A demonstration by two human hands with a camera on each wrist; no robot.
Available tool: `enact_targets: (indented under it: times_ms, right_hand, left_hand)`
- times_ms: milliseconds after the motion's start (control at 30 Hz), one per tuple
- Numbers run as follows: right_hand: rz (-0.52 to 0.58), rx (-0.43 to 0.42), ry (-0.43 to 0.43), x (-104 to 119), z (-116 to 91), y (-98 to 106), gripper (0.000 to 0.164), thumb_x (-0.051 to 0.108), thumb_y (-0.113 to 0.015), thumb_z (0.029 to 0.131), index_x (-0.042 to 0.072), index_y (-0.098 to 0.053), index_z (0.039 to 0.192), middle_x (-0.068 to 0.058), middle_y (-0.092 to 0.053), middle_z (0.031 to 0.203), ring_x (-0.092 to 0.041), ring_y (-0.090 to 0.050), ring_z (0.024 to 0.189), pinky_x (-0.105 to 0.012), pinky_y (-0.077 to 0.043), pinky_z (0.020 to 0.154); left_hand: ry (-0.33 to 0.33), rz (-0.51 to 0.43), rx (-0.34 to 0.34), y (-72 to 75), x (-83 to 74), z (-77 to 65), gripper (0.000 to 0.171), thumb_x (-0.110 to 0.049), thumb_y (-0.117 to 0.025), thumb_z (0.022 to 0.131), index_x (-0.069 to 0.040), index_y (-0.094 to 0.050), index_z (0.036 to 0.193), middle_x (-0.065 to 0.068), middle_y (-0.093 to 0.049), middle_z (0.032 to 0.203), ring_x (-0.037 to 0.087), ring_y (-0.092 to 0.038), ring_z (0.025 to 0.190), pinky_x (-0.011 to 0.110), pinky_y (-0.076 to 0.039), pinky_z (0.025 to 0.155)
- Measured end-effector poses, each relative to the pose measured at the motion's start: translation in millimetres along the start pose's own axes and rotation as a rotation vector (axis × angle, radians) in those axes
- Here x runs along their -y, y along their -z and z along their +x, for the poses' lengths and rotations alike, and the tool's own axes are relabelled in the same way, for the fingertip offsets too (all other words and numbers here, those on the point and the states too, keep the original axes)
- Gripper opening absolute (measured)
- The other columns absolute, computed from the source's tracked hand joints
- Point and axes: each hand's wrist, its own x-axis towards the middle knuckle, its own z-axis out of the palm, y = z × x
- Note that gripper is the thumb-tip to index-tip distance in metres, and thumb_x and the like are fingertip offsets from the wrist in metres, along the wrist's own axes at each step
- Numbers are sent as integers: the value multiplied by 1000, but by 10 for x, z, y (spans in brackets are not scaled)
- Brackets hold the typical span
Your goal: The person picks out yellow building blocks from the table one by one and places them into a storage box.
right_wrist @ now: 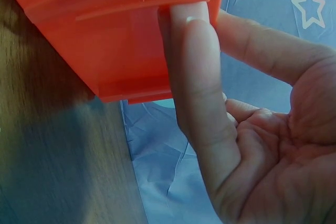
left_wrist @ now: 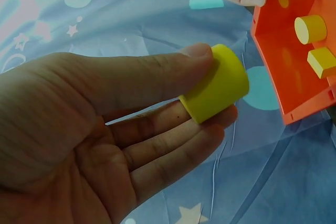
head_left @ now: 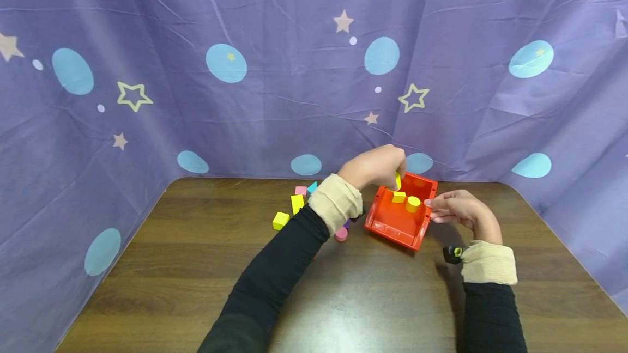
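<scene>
Behind the wooden table (head_left: 196,266) hangs a purple patterned curtain (head_left: 294,26); my left hand (head_left: 375,166) holds a yellow cylinder (left_wrist: 218,85) by the red bin (head_left: 392,221).

I have the cylinder pinched between thumb and fingers, near the bin's far left side and apart from the yellow block (head_left: 399,197) and shorter yellow piece (head_left: 413,204) inside. My right hand (head_left: 461,208) pinches the bin's right wall. I'd judge this the placing step; the next move calls for lowering the cylinder inside and easing my thumb off. A yellow cube (head_left: 281,220) sits on the table, left of the bin.
</scene>
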Motion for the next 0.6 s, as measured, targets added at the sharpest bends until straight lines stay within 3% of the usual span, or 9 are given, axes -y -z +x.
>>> enact_targets:
  times_ms: [167, 400, 600]
  right_hand:
    - [-3, -2, -6, -1, -2, -2, 24, 17, -64, 100, -5, -58, 109, 5, -70, 79, -7, -70, 72, -26, -61, 76]
    - [17, 6, -6, -7, 2, 13, 19, 15, -64, 100, -3, -59, 105, 3, -72, 78, -7, -71, 71, -26, -61, 75]
    - [13, 7, -1, -9, 17, 11, 24, 16, -63, 101, -6, -58, 110, 4, -71, 78, -6, -71, 72, -26, -61, 76]
  left_hand:
    - [22, 15, 41, -51, -39, 93, 23, -6, -77, 87, -7, -77, 110, 2, -75, 109, 13, -66, 97, 22, -54, 82]
    - [30, 28, 69, -123, -98, 212, 26, -2, -77, 85, -8, -76, 111, 1, -74, 110, 14, -66, 97, 22, -54, 81]
    - [56, 43, 105, -214, -138, 311, 25, -2, -76, 85, -10, -78, 109, 0, -74, 109, 13, -66, 98, 21, -54, 82]
